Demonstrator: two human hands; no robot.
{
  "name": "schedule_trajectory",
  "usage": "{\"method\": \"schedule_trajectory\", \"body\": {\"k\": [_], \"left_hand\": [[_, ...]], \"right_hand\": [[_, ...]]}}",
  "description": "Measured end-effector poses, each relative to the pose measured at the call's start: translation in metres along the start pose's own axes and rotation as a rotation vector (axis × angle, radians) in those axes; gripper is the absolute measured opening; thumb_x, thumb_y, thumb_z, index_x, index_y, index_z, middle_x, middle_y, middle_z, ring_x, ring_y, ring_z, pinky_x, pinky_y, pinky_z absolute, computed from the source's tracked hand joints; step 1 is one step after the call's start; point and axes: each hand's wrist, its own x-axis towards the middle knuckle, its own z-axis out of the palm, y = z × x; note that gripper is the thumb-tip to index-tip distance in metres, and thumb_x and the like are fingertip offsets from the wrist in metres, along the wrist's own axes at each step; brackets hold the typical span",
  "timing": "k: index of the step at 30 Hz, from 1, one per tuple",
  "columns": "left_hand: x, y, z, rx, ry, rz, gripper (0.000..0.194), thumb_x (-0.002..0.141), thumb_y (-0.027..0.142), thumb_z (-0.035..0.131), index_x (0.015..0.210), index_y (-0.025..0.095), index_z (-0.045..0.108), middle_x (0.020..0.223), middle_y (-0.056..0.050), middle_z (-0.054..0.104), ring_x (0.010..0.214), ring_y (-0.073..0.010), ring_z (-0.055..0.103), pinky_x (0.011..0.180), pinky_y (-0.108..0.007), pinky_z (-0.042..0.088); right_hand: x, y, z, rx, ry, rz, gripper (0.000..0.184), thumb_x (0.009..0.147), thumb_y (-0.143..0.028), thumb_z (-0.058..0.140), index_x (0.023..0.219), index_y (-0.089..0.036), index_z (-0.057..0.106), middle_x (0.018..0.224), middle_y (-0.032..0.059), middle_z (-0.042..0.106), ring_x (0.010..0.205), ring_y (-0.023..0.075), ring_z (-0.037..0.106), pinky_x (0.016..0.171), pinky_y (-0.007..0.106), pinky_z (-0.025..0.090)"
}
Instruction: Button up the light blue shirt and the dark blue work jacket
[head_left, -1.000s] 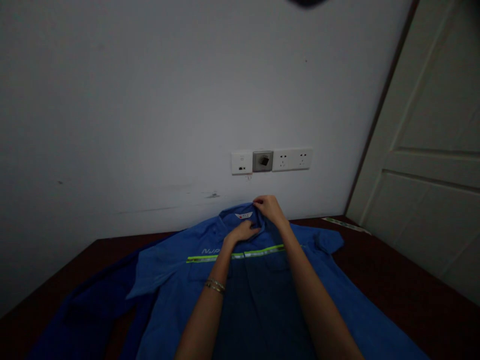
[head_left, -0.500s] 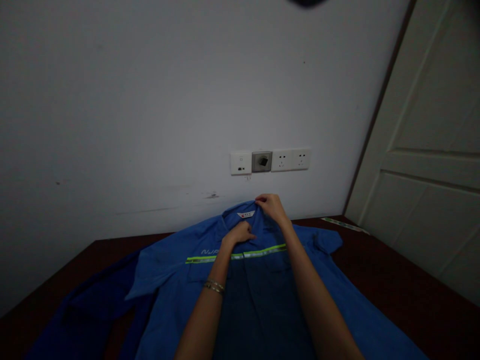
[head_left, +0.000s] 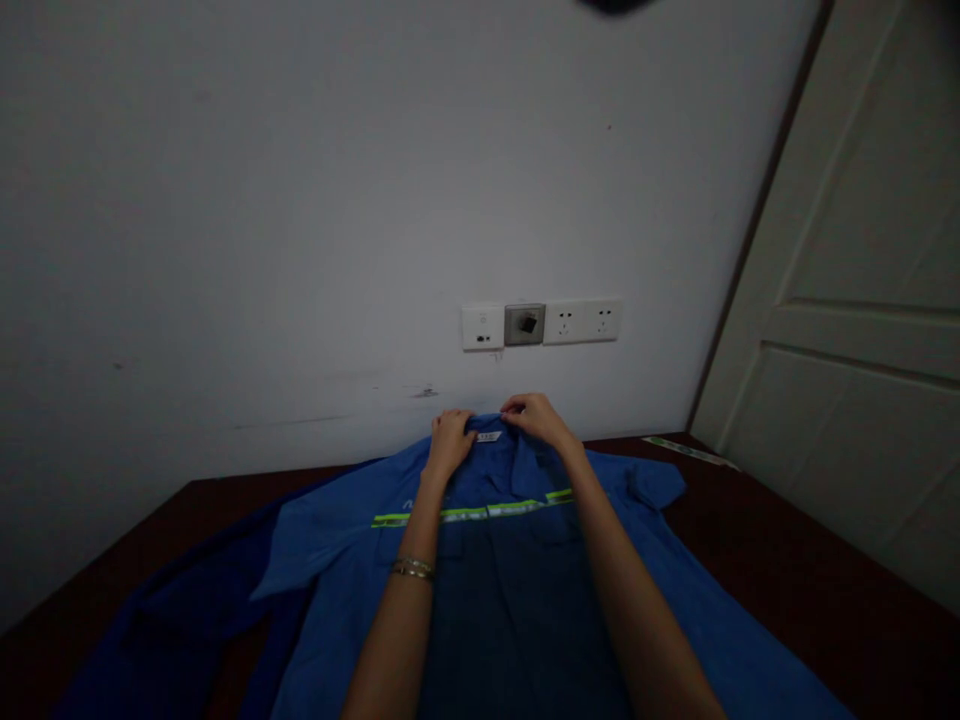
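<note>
A blue short-sleeved work shirt lies spread, front up, with its collar toward the wall. Across its chest runs a yellow-green and silver reflective strip. My left hand is closed on the left side of the collar, fingers over the edge and thumb inside. At the collar's right side, my right hand pinches the edge between thumb and fingertips. Between the hands the white neck label shows. Bracelets circle my left wrist.
A darker blue garment lies partly under the shirt at the left, on the dark red tabletop. The wall behind carries sockets and a grey switch plate. A printed strip lies near a white panelled door.
My left hand has moved up from the shirt's neck opening to the left side of the collar and closed on it. My right hand has shifted slightly left along the collar.
</note>
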Motion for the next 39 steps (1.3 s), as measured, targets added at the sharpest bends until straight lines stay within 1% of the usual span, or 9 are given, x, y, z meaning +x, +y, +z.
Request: {"method": "schedule_trajectory", "body": {"k": [2, 6, 13, 16, 20, 26, 30, 34, 39], "left_hand": [[0.0, -0.005, 0.005, 0.0, 0.011, -0.019, 0.019, 0.08, 0.021, 0.053, 0.097, 0.019, 0.061, 0.099, -0.006, 0.06, 0.1, -0.0202, 0.048, 0.087, -0.033, 0.032], [0.002, -0.007, 0.005, -0.001, 0.057, -0.029, 0.017, 0.081, 0.02, 0.051, 0.091, 0.019, 0.064, 0.093, -0.006, 0.061, 0.096, -0.02, 0.05, 0.084, -0.032, 0.033], [0.0, -0.007, 0.004, -0.06, 0.084, -0.034, 0.021, 0.079, 0.014, 0.051, 0.092, 0.019, 0.065, 0.094, -0.006, 0.064, 0.097, -0.02, 0.051, 0.087, -0.033, 0.032], [0.0, -0.008, 0.003, -0.11, 0.098, -0.064, 0.026, 0.078, 0.012, 0.05, 0.1, 0.018, 0.063, 0.099, -0.006, 0.064, 0.1, -0.0194, 0.052, 0.09, -0.033, 0.032], [-0.001, -0.009, 0.001, -0.14, 0.119, -0.085, 0.032, 0.077, 0.011, 0.051, 0.107, 0.017, 0.059, 0.095, -0.006, 0.065, 0.094, -0.0182, 0.055, 0.091, -0.032, 0.033], [-0.001, -0.016, -0.002, -0.174, 0.128, -0.079, 0.023, 0.077, 0.013, 0.053, 0.099, 0.018, 0.06, 0.092, -0.005, 0.067, 0.093, -0.0175, 0.057, 0.095, -0.033, 0.032], [0.0, -0.02, -0.001, -0.162, 0.12, -0.068, 0.016, 0.079, 0.016, 0.052, 0.091, 0.018, 0.063, 0.094, -0.004, 0.067, 0.093, -0.0176, 0.058, 0.098, -0.034, 0.029], [0.0, -0.019, 0.0, -0.147, 0.112, -0.061, 0.016, 0.081, 0.017, 0.049, 0.09, 0.02, 0.062, 0.092, -0.004, 0.068, 0.09, -0.0173, 0.058, 0.098, -0.033, 0.03], [-0.001, -0.01, -0.001, -0.123, 0.127, -0.062, 0.017, 0.083, 0.018, 0.046, 0.092, 0.02, 0.061, 0.089, -0.004, 0.067, 0.087, -0.0169, 0.058, 0.095, -0.031, 0.032]], "right_hand": [[-0.001, 0.001, -0.002, 0.034, -0.033, 0.004, 0.021, 0.069, -0.026, 0.062, 0.083, -0.011, 0.069, 0.073, 0.0055, 0.068, 0.066, 0.0139, 0.061, 0.061, 0.02, 0.044], [-0.004, 0.011, -0.009, 0.04, -0.046, 0.08, 0.025, 0.074, -0.031, 0.058, 0.086, -0.011, 0.068, 0.082, 0.0078, 0.068, 0.072, 0.0136, 0.06, 0.066, 0.021, 0.045], [-0.014, 0.024, -0.018, 0.232, -0.238, 0.319, 0.031, 0.072, -0.022, 0.06, 0.1, -0.009, 0.062, 0.07, 0.0043, 0.066, 0.055, 0.0096, 0.056, 0.05, 0.017, 0.044], [-0.017, 0.022, -0.02, 0.313, -0.266, 0.334, 0.03, 0.071, -0.019, 0.06, 0.1, -0.01, 0.062, 0.068, 0.0026, 0.065, 0.057, 0.0093, 0.056, 0.052, 0.017, 0.045], [-0.019, 0.026, -0.019, 0.437, -0.293, 0.349, 0.03, 0.068, -0.013, 0.058, 0.097, -0.012, 0.062, 0.069, 0.0012, 0.064, 0.062, 0.0099, 0.058, 0.059, 0.019, 0.047], [-0.019, 0.039, -0.01, 0.516, -0.291, 0.296, 0.031, 0.065, -0.016, 0.057, 0.095, -0.012, 0.061, 0.064, -0.0017, 0.059, 0.056, 0.0087, 0.053, 0.053, 0.019, 0.043], [-0.017, 0.041, -0.004, 0.412, -0.251, 0.248, 0.031, 0.068, -0.017, 0.053, 0.097, -0.01, 0.061, 0.064, -0.0014, 0.058, 0.053, 0.008, 0.05, 0.051, 0.018, 0.039], [-0.014, 0.035, -0.003, 0.213, -0.199, 0.23, 0.028, 0.068, -0.009, 0.048, 0.092, -0.009, 0.063, 0.07, 0.0015, 0.062, 0.062, 0.0097, 0.054, 0.056, 0.017, 0.04], [-0.011, 0.006, -0.019, -0.18, -0.168, 0.208, 0.023, 0.065, -0.007, 0.053, 0.085, -0.013, 0.064, 0.075, 0.0033, 0.064, 0.067, 0.0108, 0.056, 0.059, 0.017, 0.038]]}}
